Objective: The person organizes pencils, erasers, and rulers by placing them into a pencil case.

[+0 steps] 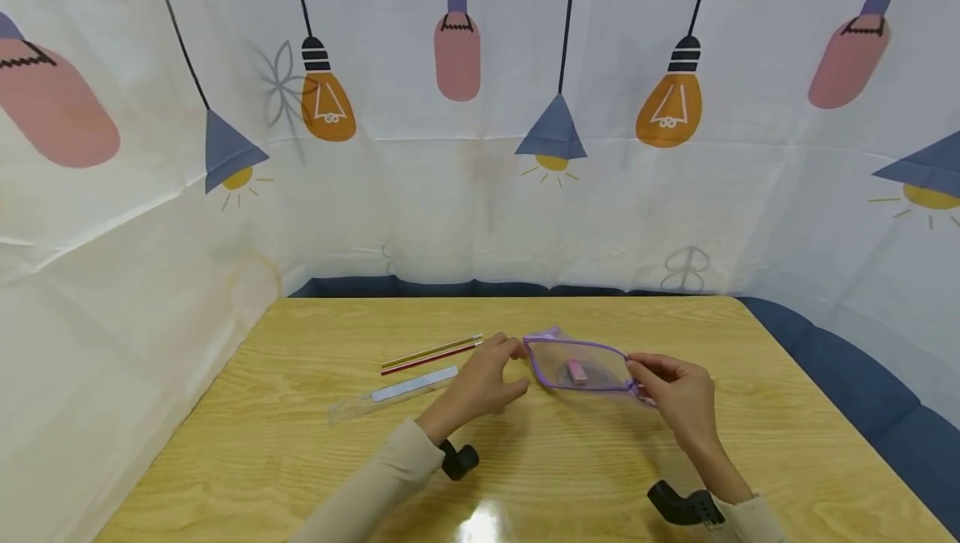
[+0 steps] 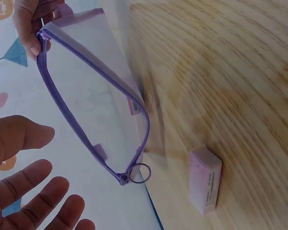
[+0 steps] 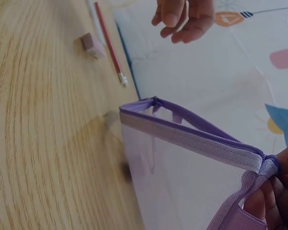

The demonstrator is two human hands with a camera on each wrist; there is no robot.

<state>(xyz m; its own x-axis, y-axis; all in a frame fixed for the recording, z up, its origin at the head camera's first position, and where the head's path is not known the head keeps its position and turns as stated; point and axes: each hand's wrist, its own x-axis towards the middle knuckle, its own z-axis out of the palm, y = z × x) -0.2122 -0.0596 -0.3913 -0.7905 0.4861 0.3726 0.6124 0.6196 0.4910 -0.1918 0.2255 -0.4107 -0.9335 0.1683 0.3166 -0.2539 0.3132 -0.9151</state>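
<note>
My right hand [image 1: 678,397] pinches one end of a see-through mesh zip pouch [image 1: 536,364] with purple edging. Its zip is undone and the mouth gapes in the left wrist view, where a ring pull [image 2: 140,173] hangs at the far corner. A small pink block [image 1: 576,371] shows through the mesh. My left hand [image 1: 480,381] hovers by the pouch's other end, fingers spread and holding nothing. In the left wrist view a pink eraser [image 2: 205,179] lies on the table beside the pouch; the right wrist view shows this eraser [image 3: 92,45] close to a red pencil [image 3: 110,45].
Left of my left hand, a gold pencil [image 1: 427,350] and the red pencil [image 1: 420,360] lie side by side on the wooden table [image 1: 315,476]. Nearer me is a clear flat strip [image 1: 352,408] with a pale label. A printed white curtain [image 1: 480,210] hangs behind the table.
</note>
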